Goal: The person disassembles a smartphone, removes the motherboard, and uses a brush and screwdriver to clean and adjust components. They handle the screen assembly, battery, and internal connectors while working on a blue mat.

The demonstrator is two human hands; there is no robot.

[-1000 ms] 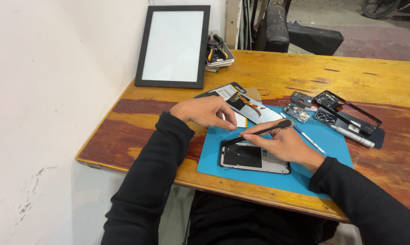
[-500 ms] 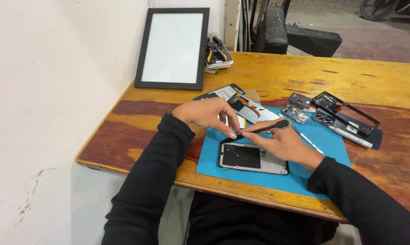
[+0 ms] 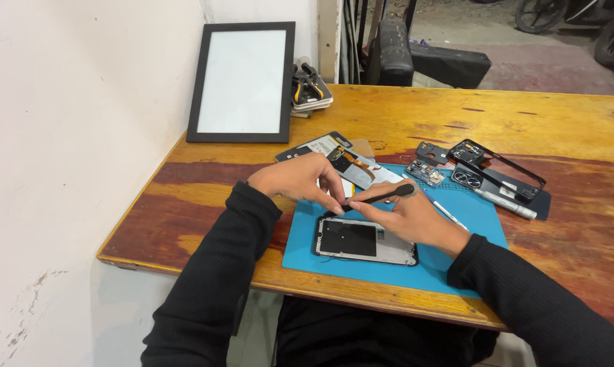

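On the blue mat (image 3: pixel 456 251) an opened phone (image 3: pixel 365 241) lies lengthwise, left to right, just under both hands. Right hand (image 3: pixel 405 217) pinches a black spudger (image 3: pixel 381 197); left hand (image 3: pixel 296 180) fingertips close at its tip, by the phone's top edge.

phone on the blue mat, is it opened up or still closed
Opened up: the phone lies flat on the blue mat with its back cover off, showing bare metal inner plates.

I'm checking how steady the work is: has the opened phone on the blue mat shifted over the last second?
No. The opened phone lies at the same spot near the blue mat's front-left corner.
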